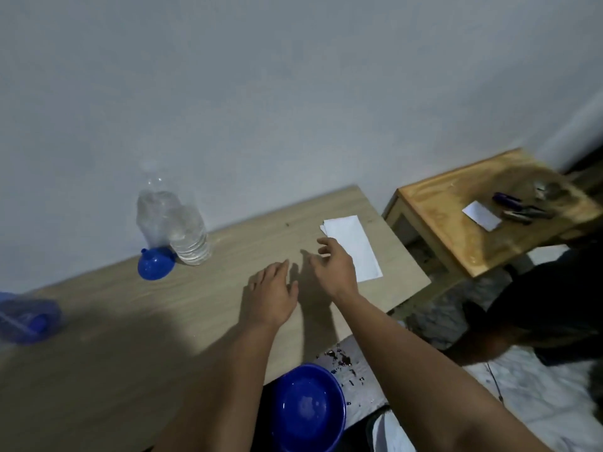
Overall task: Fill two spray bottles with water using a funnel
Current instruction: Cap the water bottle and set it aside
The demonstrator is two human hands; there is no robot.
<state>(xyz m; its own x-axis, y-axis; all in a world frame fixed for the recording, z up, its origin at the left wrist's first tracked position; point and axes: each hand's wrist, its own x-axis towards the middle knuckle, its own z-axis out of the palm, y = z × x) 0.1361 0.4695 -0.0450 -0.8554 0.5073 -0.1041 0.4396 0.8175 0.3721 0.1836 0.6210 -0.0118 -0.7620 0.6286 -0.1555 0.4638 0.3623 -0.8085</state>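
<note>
Pale wood desk (202, 321) fills the lower frame, a blue bowl (306, 409) at its near edge. Mid-frame, left hand (272, 293) and right hand (334, 267) hover open, empty, beside white paper (355, 246). Farther, at centre left, blue funnel (156, 263) touches the water bottle (176, 220); a blurred blue thing at the left edge may be a spray bottle, so filling looks unstarted.

Blue funnel (156, 264) tipped over against clear water bottle (177, 220), mid-table.
</note>
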